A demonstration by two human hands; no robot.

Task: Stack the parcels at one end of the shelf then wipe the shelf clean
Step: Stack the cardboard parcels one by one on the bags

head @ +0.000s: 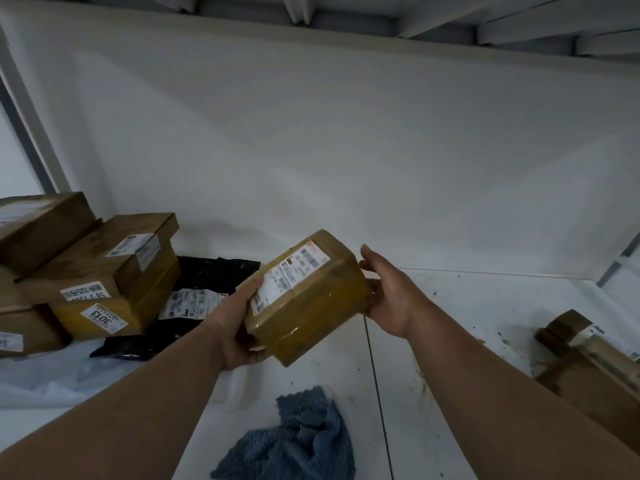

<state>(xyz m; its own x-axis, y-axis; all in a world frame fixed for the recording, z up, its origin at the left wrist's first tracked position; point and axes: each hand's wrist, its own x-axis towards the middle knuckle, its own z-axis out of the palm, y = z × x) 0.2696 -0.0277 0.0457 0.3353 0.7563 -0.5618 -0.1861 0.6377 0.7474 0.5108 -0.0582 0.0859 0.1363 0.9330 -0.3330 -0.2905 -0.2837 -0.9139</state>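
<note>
Holding taped parcel (308,299) between left hand (239,327), right hand (388,299)

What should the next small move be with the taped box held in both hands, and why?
Probably carry the taped box leftward and set it on the parcel stack. The left hand grips its near end and the right hand supports the far side, holding it above the shelf. The stack stands at the left end; the blue cloth lies unused, and another box remains at right.
</note>
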